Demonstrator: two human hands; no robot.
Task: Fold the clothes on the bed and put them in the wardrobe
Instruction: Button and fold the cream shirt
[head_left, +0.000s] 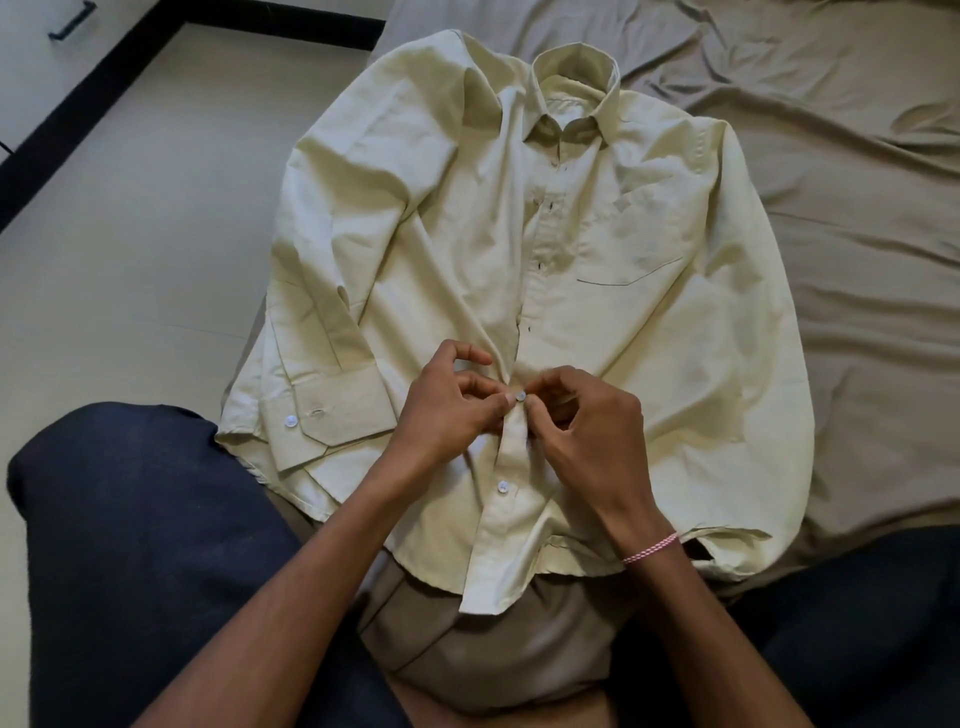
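Filling the near corners, two legs in dark blue trousers (130, 545) are seen, one at the left and one at the right, with the near edge of the brown bed sheet (857, 208) between them. A pink and white thread (652, 548) is worn on the right wrist. The shirt (623, 338), pale yellow, is laid flat and front up on the sheet, its hem near and its collar (571, 78) far. The middle strip of the shirt is pinched by the left hand (447, 405) and the right hand (587, 426), which meet with curled fingers at a small white button (521, 396). Part of the strip is hidden by them. A second button (503, 487) is done up just nearer. A cuff (332, 415) lies near the left hand. A chest pocket (628, 260) is seen farther off, to the right. The sheet is wrinkled at the far right. A pale floor (130, 208) is seen at the left, and a dark handle (72, 21) on a white door in the far left corner.
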